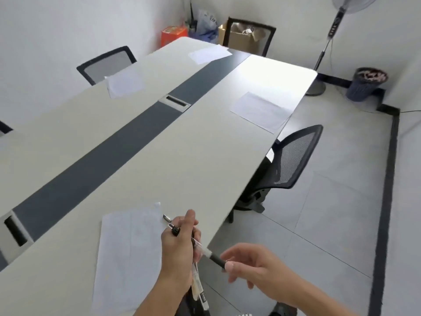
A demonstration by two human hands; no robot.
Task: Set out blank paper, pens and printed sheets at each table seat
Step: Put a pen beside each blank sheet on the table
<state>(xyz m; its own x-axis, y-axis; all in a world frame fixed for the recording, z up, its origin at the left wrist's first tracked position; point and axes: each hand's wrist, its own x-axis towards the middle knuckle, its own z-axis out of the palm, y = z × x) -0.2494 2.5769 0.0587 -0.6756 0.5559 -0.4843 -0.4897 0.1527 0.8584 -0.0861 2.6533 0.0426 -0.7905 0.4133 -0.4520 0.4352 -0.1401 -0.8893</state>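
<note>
Gripping pens (197,284), left hand (177,245); right hand (252,265) pinching one pen (213,256); bin (362,91) holding rubbish (371,75).

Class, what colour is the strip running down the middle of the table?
The strip is dark grey, clearest in the head view.

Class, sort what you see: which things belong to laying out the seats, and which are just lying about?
Job: pens, near sheet, right sheet, far sheet, left sheet.
Lying about: fan, bin, cardboard box, orange box, bag.
</note>
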